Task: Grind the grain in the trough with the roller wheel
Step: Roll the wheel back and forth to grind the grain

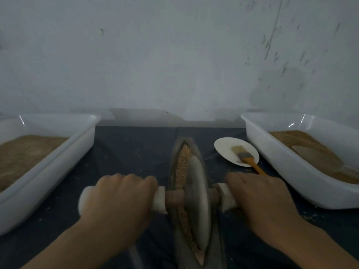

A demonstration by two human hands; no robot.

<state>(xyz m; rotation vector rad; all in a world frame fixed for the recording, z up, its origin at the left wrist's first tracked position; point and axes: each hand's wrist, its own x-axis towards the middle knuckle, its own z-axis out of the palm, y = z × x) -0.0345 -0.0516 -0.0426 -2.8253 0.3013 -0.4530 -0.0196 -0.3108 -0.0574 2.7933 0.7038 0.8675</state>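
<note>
The left hand (124, 193) is curled over the pale-wrapped left handle (85, 199) of the roller wheel (197, 202), knuckles upward, with the wrapping seen at both sides of the fist. The right hand (258, 199) is clenched in the same way round the right handle (225, 195), of which only the inner end is seen beside the thumb side. Between the two hands the grey disc is stood upright on its edge inside the narrow boat-shaped trough (210, 239), and a brown axle (173, 198) is passed through its middle. Tan grain (183, 162) is heaped in the trough ahead of the hands, against the left face of the disc, and a thinner line of it is seen on the near side of the axle.

A dark cloth (126, 152), speckled with stray bits, is spread under everything. Outward of the left hand a white plastic tub (81, 144) filled with brown meal is placed; outward of the right hand a second white tub (281, 164) with similar contents is placed. Just ahead of the right hand a small white plate (223, 148) is set, and a paintbrush (245, 157) with an orange handle is laid across it. Behind, a scuffed pale wall (174, 55) is seen. No legible writing can be made out.
</note>
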